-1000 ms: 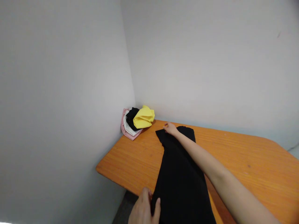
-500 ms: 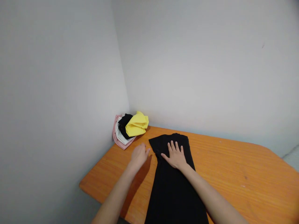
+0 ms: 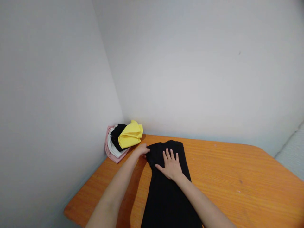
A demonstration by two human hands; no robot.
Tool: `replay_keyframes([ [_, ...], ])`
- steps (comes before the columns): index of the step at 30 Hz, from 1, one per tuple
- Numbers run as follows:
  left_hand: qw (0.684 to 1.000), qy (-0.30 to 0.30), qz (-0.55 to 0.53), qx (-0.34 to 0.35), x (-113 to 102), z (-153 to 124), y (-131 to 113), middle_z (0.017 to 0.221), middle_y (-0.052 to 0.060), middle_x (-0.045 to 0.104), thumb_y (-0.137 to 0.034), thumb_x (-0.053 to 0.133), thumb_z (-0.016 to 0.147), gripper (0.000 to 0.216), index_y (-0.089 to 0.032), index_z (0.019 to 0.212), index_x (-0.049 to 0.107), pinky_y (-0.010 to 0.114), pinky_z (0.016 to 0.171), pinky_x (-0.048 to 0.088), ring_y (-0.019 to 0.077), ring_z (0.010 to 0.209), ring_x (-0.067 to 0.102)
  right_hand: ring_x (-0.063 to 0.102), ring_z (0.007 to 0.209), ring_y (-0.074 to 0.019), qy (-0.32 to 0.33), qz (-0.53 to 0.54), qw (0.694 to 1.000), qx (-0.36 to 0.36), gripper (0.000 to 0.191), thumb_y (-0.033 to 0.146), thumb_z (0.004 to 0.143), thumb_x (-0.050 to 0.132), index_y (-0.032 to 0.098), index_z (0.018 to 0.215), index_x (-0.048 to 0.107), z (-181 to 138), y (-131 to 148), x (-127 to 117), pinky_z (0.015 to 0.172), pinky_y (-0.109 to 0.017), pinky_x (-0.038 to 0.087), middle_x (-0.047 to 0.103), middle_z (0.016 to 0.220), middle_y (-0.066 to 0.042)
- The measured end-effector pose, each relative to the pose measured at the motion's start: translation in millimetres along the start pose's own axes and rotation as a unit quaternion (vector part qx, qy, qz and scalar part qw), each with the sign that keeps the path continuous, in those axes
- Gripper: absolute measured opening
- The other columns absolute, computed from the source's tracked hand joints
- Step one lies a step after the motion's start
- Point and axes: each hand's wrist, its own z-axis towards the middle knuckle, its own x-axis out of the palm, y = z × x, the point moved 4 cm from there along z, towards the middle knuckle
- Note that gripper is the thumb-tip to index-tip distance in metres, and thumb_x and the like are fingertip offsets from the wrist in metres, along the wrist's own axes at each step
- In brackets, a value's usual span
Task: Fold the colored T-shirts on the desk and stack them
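The left hand [image 3: 143, 150], clear of the cloth in the earlier frame, is now at the far-left, sleeve-like corner [image 3: 154, 153] of the black garment [image 3: 169, 202]; the right hand [image 3: 171, 164] keeps its place on the cloth. The left thumb and forefinger are drawn together on the edge of that corner, in what appears to be a pinch; the remaining fingers are partly hidden, and their hold cannot be told. The right fingers are spread wide and laid flat, palm down, grasping nothing and pressing on the upper part of the garment. For good handling, the flat palm should bear evenly, so that the body of the cloth does not slide while the corner is adjusted; the pinch is best kept light and low, since a hard pull would probably ruck the layers between the two hands. Small creases show just near of the pinched corner. The garment lies lengthwise on the wooden table [image 3: 225, 174], its narrower end far and its near end running out of view. To the far left, near the garment but apart from it, rests a pile of yellow cloth [image 3: 130, 134], black cloth [image 3: 118, 129], white cloth [image 3: 111, 144] and pink cloth [image 3: 108, 152].
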Motion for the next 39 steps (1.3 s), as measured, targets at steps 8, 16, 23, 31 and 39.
replay_keyframes([
  [8,0.997,0.023,-0.018,0.071,-8.7,8.9,-50.2,0.091,0.003,0.065,-0.037,0.057,0.094,0.027,-0.012,0.102,0.062,0.028,0.066,0.056,0.0124,0.073,0.064,0.013,0.143,-0.0386,0.035,0.076,0.995,-0.051,0.081,0.063,0.097,0.026,-0.001,0.145,0.038,-55.8,57.5,-13.3,0.115,-0.058,0.011,0.023,0.152,-0.024],
  [16,0.956,-0.031,0.049,0.286,54.5,-28.3,-94.2,0.143,0.008,0.05,-0.043,0.051,0.095,0.04,-0.022,0.128,0.057,0.046,0.113,0.032,0.0241,0.135,0.042,0.002,0.141,-0.0438,0.05,0.101,0.984,-0.138,0.102,0.075,0.083,0.045,-0.004,0.147,0.032,-113.6,87.3,4.5,0.113,-0.065,0.01,0.011,0.152,-0.026],
  [23,0.932,-0.108,0.124,0.322,85.8,-46.5,-85.2,0.16,0.006,0.018,-0.055,0.03,0.098,0.059,-0.025,0.149,0.033,0.053,0.119,0.01,0.0256,0.148,0.011,0.036,0.134,-0.0382,-0.064,0.08,0.954,-0.282,0.043,0.024,0.1,0.041,0.01,0.139,0.051,-147.9,110.1,44.9,0.104,-0.053,0.042,0.035,0.147,-0.02],
  [31,0.915,-0.157,0.113,0.354,64.8,-69.7,-95.3,0.158,0.009,0.027,-0.036,0.026,0.102,0.049,-0.017,0.145,0.038,0.049,0.121,0.013,0.0226,0.147,0.019,0.046,0.129,-0.0283,-0.075,0.059,0.866,-0.49,0.029,0.028,0.098,0.052,0.015,0.121,0.063,-202.4,142.0,-6.6,0.11,-0.043,0.04,0.056,0.134,-0.012],
  [39,0.856,-0.072,0.127,0.495,43.7,-223.8,-12.4,0.147,0.008,0.046,-0.044,0.042,0.098,0.048,-0.023,0.141,0.043,0.04,0.116,0.03,0.0197,0.139,0.037,0.027,0.14,-0.025,-0.009,0.096,0.931,-0.353,0.066,0.015,0.092,0.054,0.022,0.152,0.029,-273.1,11.7,-94.3,0.114,-0.04,0.034,0.029,0.151,-0.011],
])
